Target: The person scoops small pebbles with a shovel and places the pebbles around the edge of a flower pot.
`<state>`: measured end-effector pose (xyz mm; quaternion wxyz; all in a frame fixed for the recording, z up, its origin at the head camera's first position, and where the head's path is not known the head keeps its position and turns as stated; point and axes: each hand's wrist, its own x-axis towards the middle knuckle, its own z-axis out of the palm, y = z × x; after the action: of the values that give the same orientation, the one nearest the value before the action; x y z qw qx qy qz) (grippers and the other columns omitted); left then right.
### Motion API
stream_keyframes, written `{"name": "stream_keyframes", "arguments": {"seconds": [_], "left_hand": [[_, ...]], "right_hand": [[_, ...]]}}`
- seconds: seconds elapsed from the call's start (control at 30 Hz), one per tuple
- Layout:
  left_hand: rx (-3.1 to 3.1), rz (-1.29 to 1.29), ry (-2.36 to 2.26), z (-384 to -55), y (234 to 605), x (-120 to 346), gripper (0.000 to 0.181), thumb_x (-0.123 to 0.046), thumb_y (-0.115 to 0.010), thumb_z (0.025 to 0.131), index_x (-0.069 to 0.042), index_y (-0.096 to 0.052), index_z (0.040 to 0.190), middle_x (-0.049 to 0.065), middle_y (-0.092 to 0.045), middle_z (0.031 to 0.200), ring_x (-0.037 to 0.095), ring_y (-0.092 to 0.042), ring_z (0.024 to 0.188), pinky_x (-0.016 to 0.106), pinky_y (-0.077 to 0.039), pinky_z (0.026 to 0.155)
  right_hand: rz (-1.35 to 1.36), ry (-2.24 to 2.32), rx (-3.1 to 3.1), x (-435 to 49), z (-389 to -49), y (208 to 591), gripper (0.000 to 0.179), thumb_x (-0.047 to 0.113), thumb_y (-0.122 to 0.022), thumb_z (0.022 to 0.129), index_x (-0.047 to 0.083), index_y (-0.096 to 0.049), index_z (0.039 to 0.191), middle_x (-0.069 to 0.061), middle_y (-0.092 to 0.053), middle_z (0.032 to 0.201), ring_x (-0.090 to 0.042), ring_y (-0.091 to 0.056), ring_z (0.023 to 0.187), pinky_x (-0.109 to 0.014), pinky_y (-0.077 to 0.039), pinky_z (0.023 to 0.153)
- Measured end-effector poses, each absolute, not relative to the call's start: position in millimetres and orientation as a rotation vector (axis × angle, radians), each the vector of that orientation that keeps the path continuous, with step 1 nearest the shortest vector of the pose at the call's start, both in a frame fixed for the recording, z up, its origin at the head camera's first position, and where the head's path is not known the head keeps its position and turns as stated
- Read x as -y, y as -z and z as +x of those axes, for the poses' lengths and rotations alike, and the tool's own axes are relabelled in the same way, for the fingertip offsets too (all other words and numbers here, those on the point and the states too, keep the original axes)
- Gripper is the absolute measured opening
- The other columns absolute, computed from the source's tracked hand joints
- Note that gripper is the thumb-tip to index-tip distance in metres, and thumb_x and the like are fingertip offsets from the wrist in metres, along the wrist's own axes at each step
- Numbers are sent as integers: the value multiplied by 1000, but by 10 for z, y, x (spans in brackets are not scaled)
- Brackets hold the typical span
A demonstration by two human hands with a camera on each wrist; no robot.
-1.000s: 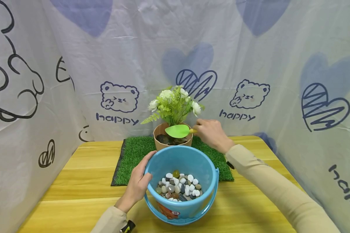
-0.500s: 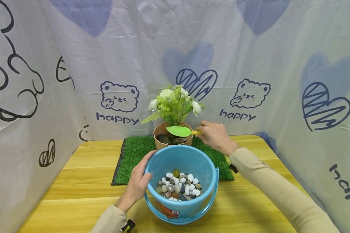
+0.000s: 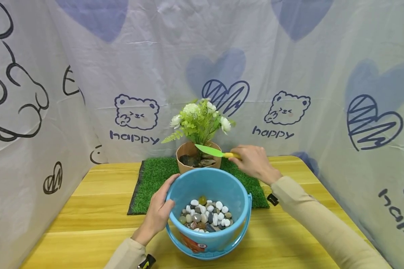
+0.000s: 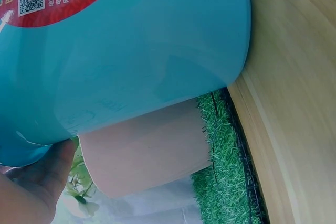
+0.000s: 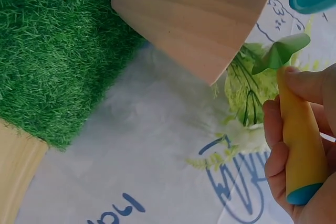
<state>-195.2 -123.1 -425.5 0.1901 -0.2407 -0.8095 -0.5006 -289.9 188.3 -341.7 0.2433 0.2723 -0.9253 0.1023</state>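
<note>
My right hand grips the yellow handle of a small trowel, its green blade tilted over the plant pot. The right wrist view shows fingers and thumb wrapped round the handle. Beige and wide-mouthed, the pot holds dark stones and a plant with white flowers. My left hand holds the rim of a blue bucket at its left side, thumb over the edge. White, grey and brown pebbles cover the bucket's bottom.
The pot stands on a green artificial turf mat at the back of the wooden table. The bucket stands in front of it, its handle hanging down. A printed white cloth encloses the back and sides.
My right hand has shifted slightly right and down, and the trowel blade has turned so that it looks narrower. My left hand and the bucket stay in place.
</note>
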Motion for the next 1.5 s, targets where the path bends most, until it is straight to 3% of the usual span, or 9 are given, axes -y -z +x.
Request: {"name": "stream_keyframes", "arguments": {"seconds": [0.27, 0.63, 0.7, 0.87, 1.0, 1.13, 1.33, 1.5], "left_hand": [[2268, -684, 1413, -1936, 4265, 1234, 71, -1, -42, 81, -19, -41, 149, 8, -58, 136, 27, -65, 109, 42, -56, 80], [2275, -685, 1414, -1933, 4244, 1232, 72, -1, -42, 81, -20, -41, 150, 8, -57, 137, 27, -65, 109, 42, -56, 80], [2276, -686, 1413, -1930, 4243, 1229, 71, -1, -42, 81, -20, -40, 150, 8, -57, 137, 27, -65, 109, 42, -56, 80], [2273, -687, 1407, -1931, 4243, 1226, 71, -2, -41, 81, -20, -40, 150, 8, -57, 137, 27, -65, 109, 43, -56, 80], [2276, -688, 1396, -1938, 4238, 1230, 71, -1, -42, 81, -17, -41, 149, 9, -57, 137, 28, -65, 109, 43, -56, 79], [2279, -700, 1378, -1943, 4246, 1243, 71, -1, -42, 81, -17, -41, 150, 11, -57, 137, 30, -65, 109, 45, -56, 80], [2281, -703, 1377, -1957, 4242, 1247, 71, -1, -42, 81, -22, -41, 150, 9, -58, 136, 28, -65, 110, 44, -56, 81], [2282, -711, 1384, -1954, 4241, 1248, 72, -1, -42, 82, -24, -40, 150, 10, -58, 136, 29, -65, 110, 45, -56, 81]], "right_hand": [[613, -323, 2608, -2014, -2848, 3462, 24, 34, -69, 89, 14, -76, 101, 2, -67, 78, -10, -50, 58, -27, -40, 55], [438, -389, 2662, -2213, -2739, 3535, 23, 35, -66, 91, 15, -76, 100, 6, -53, 59, -12, -43, 50, -28, -34, 47], [421, -395, 2669, -2256, -2727, 3579, 20, 32, -64, 93, 14, -74, 93, 4, -50, 57, -13, -42, 48, -27, -33, 44], [418, -414, 2718, -2357, -2680, 3713, 16, 24, -61, 94, 13, -68, 85, 3, -48, 59, -13, -42, 48, -28, -34, 43], [421, -378, 2805, -2421, -2621, 3840, 13, 19, -63, 92, 9, -70, 90, 3, -51, 60, -12, -44, 49, -28, -36, 44], [436, -333, 2873, -2472, -2546, 3994, 10, 14, -65, 88, 9, -67, 81, 2, -52, 61, -13, -45, 52, -27, -39, 46], [507, -273, 2860, -2521, -2430, 4270, 26, 9, -65, 87, 13, -53, 65, 0, -49, 62, -13, -44, 54, -27, -38, 47], [541, -332, 2854, -2534, -2348, 4441, 32, 5, -67, 85, 14, -48, 62, 1, -45, 59, -11, -41, 51, -24, -37, 45]]}}
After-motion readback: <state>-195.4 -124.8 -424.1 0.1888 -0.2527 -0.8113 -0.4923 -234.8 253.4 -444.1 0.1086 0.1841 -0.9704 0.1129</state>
